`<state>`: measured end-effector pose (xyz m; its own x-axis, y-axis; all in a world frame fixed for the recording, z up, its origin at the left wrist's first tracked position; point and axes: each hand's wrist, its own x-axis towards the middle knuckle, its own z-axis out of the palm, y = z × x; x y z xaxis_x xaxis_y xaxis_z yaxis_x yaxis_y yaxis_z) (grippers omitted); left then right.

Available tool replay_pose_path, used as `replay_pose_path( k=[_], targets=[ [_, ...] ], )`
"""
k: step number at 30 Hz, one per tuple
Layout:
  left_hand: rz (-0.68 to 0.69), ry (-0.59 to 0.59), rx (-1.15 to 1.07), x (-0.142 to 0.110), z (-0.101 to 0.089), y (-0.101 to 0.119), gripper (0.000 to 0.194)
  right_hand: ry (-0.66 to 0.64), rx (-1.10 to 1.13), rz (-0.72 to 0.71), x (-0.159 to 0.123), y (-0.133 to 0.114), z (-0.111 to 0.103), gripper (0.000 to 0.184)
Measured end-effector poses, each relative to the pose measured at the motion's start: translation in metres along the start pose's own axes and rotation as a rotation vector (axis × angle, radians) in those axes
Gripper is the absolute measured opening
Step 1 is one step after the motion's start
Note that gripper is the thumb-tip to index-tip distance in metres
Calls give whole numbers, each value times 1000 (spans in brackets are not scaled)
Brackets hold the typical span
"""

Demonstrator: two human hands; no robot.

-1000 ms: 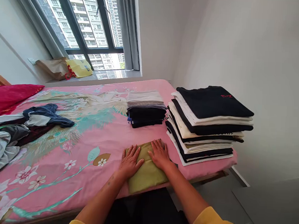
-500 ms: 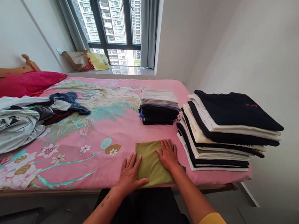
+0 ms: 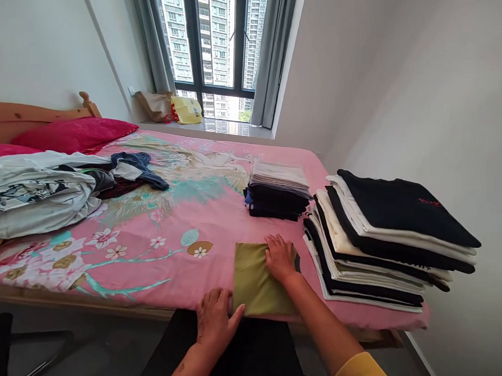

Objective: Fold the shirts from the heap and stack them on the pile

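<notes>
At six o'clock in view, the folded green cloth point(image 3: 254, 281) lies by the bed's point(image 3: 215, 222) near edge. The left hand point(image 3: 215, 316) has slid off toward its eight o'clock corner, thumb apart; the right hand point(image 3: 281, 259), flat at one o'clock, seemingly steadies it alone.

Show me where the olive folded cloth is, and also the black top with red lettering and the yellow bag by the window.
Olive folded cloth point(image 3: 259, 284): head view, middle of its upper face
Black top point(image 3: 403, 208): head view, middle of its upper face
Yellow bag point(image 3: 187, 111): head view, middle of its side
</notes>
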<state>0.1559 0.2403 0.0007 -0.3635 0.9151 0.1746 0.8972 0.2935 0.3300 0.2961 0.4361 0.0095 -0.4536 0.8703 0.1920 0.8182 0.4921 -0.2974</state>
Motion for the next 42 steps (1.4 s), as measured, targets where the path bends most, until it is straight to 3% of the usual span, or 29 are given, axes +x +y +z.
replay_pose_path(
  k=[6,12,16,19,22,24,26,29,32,33,35,39,42],
  targets=[
    [-70,-81,11,14,-7,9,32,-409,20,-161,47,-49,-3,56],
    [-102,-128,-60,19,-6,6,31,-618,-29,-107,80,-62,6,47],
    [-144,-132,-160,17,-1,7,18,-716,5,-114,85,-62,-8,26],
    [-182,-132,-397,17,7,7,10,-762,99,-119,83,-57,-29,26],
    [-305,-184,-833,32,4,3,16,-755,212,-126,87,-49,-61,27],
    [-325,-167,-1090,57,-14,-2,17,-673,281,-133,96,-44,-88,25],
    [-236,-73,-1207,93,-49,-6,12,-531,348,-145,109,-39,-119,26],
    [-102,36,-1152,152,-116,-9,23,-274,430,-188,127,-35,-162,26],
    [-20,196,-867,190,-164,-14,25,-39,445,-237,133,-36,-181,22],
    [8,235,-765,195,-169,-18,23,18,436,-255,131,-37,-179,21],
    [75,282,-605,192,-161,-31,21,84,409,-282,120,-38,-160,20],
    [139,218,-415,152,-91,-72,21,113,374,-272,71,-35,-82,16],
    [122,159,-388,113,-38,-99,25,41,326,-261,28,-25,-18,28]
  ],
)
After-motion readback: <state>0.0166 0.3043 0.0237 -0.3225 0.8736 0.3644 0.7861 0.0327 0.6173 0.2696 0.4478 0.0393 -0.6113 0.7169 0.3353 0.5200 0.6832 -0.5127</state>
